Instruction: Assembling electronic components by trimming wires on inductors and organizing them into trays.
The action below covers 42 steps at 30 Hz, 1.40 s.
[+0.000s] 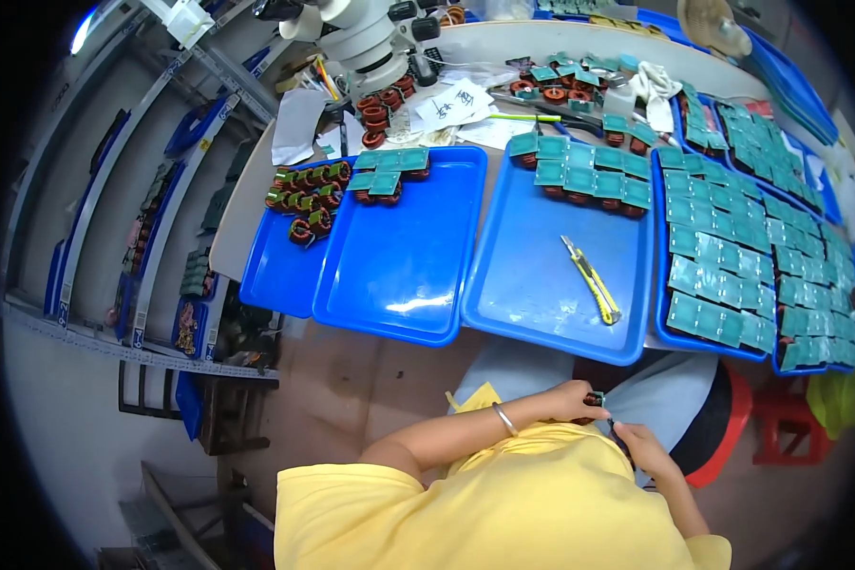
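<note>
At the lap (527,369), the left hand (568,403) pinches a small coil (594,399) in its fingers; the right hand (645,449), just rightward and nearer the body, grips a dark object (619,436); the coil's long axis is unclear.

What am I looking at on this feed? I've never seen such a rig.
No machine: these are a person's bare hands, seen from above by a wide fisheye camera on their head, so straight edges bend. The left hand holds a small coil part; the right hand is close beside it, with something dark there that I can't make out. On the table, blue trays carry coils, many green-topped, and a yellow knife lies in one.
</note>
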Each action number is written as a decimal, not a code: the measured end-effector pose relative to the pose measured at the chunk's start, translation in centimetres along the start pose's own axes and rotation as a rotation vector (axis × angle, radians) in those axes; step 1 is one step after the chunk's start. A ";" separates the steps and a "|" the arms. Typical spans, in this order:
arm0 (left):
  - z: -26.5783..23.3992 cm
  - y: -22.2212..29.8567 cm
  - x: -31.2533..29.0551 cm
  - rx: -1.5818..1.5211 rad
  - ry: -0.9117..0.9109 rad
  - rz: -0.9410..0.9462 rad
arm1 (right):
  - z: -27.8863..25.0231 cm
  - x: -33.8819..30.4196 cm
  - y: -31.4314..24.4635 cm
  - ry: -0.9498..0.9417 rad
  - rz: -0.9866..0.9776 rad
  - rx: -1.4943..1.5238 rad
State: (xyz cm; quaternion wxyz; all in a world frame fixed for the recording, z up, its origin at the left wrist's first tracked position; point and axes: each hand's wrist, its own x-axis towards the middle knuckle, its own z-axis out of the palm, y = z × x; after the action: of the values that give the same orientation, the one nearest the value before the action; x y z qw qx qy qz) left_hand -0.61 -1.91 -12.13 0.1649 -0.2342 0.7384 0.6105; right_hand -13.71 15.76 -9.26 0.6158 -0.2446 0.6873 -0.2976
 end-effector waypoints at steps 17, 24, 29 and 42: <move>-4.0 11.3 -9.3 -0.482 0.203 0.387 | -0.9 -8.3 -14.4 0.381 -0.686 -0.579; -4.0 11.5 -10.4 -0.304 0.297 0.478 | -1.0 -9.2 -15.1 0.425 -0.796 -0.817; -3.9 11.5 -10.7 -0.220 0.340 0.525 | -0.9 -9.2 -15.3 0.408 -0.798 -0.841; -4.2 12.1 -11.0 -0.099 0.356 0.512 | -1.2 -9.7 -15.6 0.411 -0.830 -0.935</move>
State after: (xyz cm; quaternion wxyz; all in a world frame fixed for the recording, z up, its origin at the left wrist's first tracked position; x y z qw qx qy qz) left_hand 2.15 -2.63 4.51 -0.1377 -0.1516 0.7602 0.6166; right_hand -14.20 11.74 8.64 0.1348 -0.6695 0.6963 -0.2210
